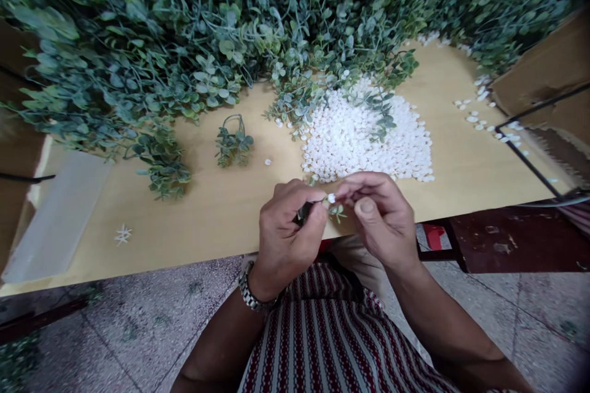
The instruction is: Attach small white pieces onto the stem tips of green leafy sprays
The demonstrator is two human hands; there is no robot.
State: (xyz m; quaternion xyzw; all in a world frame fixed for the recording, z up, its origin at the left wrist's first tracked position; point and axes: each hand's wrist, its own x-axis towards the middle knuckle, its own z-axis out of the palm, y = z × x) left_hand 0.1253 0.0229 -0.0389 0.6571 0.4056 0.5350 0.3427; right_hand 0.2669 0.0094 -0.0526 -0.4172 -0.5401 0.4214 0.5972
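Observation:
My left hand (295, 221) is closed in a pinch on a sprig of artificial greenery; a small white piece (330, 198) shows at its thumb and fingertips. A few green leaves (338, 214) of the sprig stick out below, between the hands. Something dark shows inside the left grip, too hidden to name. Close by on the right, my right hand (385, 215) has its fingers curved and its thumb apart, with the fingertips near the white piece. Just beyond both hands lies a heap of small white pieces (369, 141), with a leafy sprig (382, 113) resting on it.
A thick bank of artificial foliage (221, 24) fills the table's back. Loose sprigs (234, 141) and a white star-shaped bit (123, 234) lie on the left. A translucent strip (59, 215) is at the left edge. Cardboard (548, 67) and a black wire frame (530, 163) stand right.

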